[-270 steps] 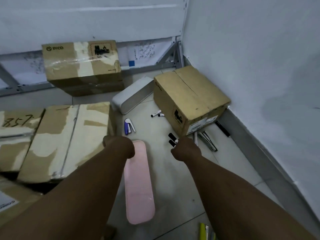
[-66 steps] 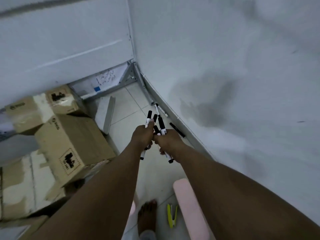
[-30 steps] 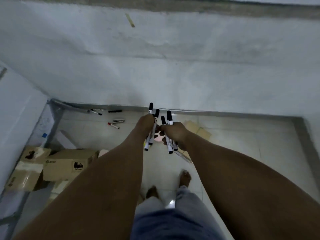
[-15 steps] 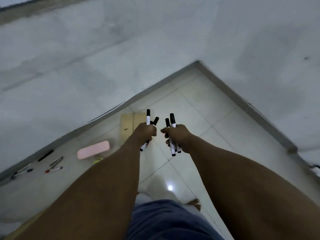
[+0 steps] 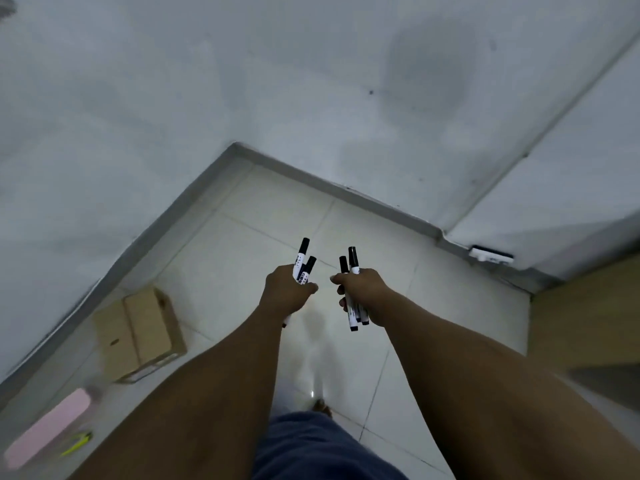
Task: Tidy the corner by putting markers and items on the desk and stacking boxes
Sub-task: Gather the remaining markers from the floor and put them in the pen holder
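Both hands grip markers, held out in front of me above the tiled floor (image 5: 263,216). Reading from the left: a pink oblong item (image 5: 48,431) lies flat on the floor at the lower left, with a yellow-green object (image 5: 78,443) just beside it that is too blurred for me to identify. A closed cardboard box (image 5: 138,332) rests on the floor near the left wall's baseboard. My left hand (image 5: 287,292) has its fingers curled round two white markers with black caps (image 5: 302,261), caps pointing up. My right hand (image 5: 363,291), near the left one but apart from it, is clamped on a second bundle of markers (image 5: 353,289); I count at least two. A wooden surface (image 5: 588,323) shows at the right edge.
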